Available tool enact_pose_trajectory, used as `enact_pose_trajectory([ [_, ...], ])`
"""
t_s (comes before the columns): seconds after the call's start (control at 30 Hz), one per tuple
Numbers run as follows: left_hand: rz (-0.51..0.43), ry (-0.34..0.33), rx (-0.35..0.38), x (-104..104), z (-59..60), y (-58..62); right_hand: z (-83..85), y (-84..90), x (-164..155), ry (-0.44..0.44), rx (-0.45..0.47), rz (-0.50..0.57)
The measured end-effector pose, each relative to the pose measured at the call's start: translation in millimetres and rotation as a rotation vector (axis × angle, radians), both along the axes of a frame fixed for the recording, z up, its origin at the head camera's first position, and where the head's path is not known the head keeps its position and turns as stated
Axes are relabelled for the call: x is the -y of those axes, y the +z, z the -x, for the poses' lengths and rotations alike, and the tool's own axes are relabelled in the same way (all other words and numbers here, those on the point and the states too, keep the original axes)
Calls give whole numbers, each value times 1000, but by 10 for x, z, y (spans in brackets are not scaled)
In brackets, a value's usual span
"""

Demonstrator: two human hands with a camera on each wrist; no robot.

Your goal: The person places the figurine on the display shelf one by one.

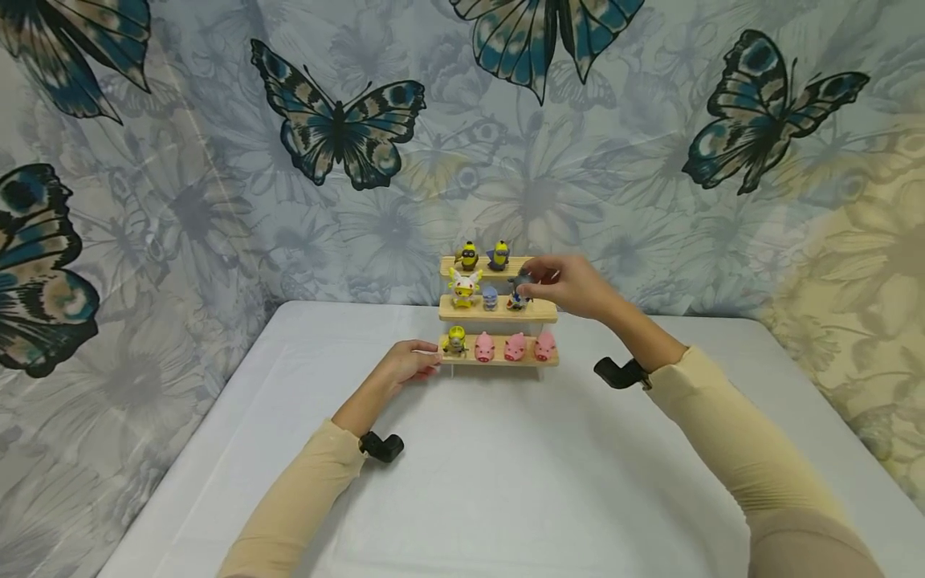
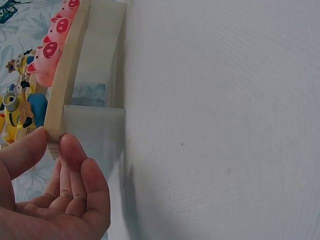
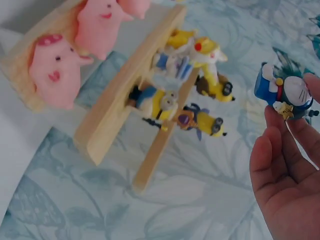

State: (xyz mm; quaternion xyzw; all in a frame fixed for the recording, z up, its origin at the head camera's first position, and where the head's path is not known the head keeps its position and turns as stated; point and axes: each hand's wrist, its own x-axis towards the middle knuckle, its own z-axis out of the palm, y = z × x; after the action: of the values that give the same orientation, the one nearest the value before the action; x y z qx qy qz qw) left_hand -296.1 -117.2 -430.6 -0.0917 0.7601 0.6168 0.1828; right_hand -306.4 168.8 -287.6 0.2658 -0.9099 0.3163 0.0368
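1. The right hand [image 1: 571, 285] pinches a small blue-and-white cat figurine [image 3: 285, 92] in its fingertips beside the three-tier wooden display shelf's [image 1: 499, 311] right end.
2. The left hand [image 1: 405, 363] pinches the shelf's bottom-left end.
3. The figurine looks light, rigid and slippery; grip its body.

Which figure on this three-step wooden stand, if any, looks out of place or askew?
Nothing stands out: the three pink pig figures sit evenly on the bottom step of the three-step wooden stand. The right hand holds a small blue-and-white cat figure; the left hand pinches the bottom step's end.
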Motion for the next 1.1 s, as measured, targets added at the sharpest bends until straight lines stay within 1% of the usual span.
enact_pose_trajectory([
  [0.27, -4, 2, 2, 29, 9, 23, 212, 106, 11, -65, 2, -2],
  [0.4, -2, 2, 4, 31, 20, 28, 325, 111, 13, -95, 4, -4],
  [0.53, 8, 1, 15, 26, 16, 14, 450, 72, -7, -134, 42, 9],
  [0.73, 5, -1, 7, 21, 18, -1, 618, 4, -66, -192, 120, 46],
  [0.8, 1, -7, 8, 24, 19, -5, 657, -28, -79, -211, 118, 51],
  [0.83, 2, -12, 12, 18, -11, 39, 676, -43, -84, -218, 123, 55],
  [0.93, 3, -15, 20, 23, -5, 36, 728, -93, -99, -225, 117, 61],
  [1.03, 7, -10, 22, 20, -13, 41, 767, -130, -116, -222, 132, 66],
  [1.07, 4, -5, 19, 26, 14, -2, 776, -143, -121, -223, 131, 67],
  [1.1, 1, -3, 12, 24, 2, 1, 782, -152, -124, -227, 134, 69],
])
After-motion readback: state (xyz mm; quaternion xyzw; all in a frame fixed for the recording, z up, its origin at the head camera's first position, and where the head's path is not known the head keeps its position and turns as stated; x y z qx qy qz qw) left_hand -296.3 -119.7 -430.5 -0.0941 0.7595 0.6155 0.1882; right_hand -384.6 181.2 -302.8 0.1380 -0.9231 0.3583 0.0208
